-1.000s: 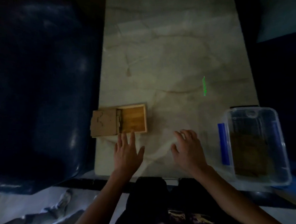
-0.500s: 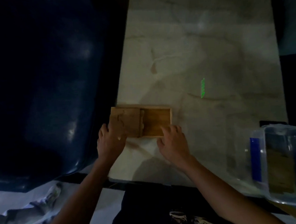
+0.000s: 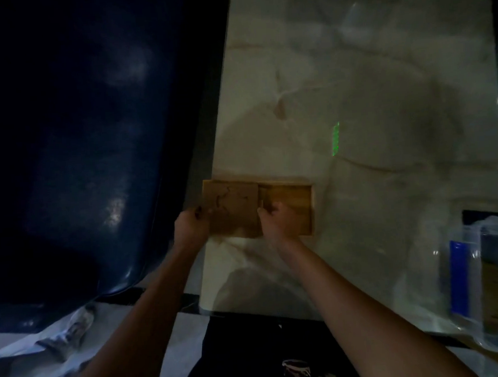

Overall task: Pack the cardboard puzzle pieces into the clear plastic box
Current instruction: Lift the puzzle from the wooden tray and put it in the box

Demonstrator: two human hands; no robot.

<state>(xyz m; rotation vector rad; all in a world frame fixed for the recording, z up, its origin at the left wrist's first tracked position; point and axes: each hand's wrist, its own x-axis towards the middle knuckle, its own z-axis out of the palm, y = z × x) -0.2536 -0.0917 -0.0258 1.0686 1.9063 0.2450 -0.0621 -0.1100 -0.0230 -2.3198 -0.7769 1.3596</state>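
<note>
A block of brown cardboard puzzle pieces (image 3: 231,207) fills the left half of a shallow wooden tray (image 3: 296,197) at the left edge of the pale marble table (image 3: 353,94). My left hand (image 3: 190,227) grips the block's left edge. My right hand (image 3: 276,221) pinches its right edge, inside the tray. The clear plastic box (image 3: 496,289) with a blue clip stands at the table's near right corner; brown pieces lie in it.
A dark blue padded seat (image 3: 79,155) lies close along the table's left side. A green light mark (image 3: 336,139) shows on the tabletop. Crumpled cloth (image 3: 47,346) lies on the floor at lower left.
Both hands left the bare tabletop, reached forward and left to the tray, and closed on the two sides of the block of pieces. The view shifted left, so the box slid toward the right edge.
</note>
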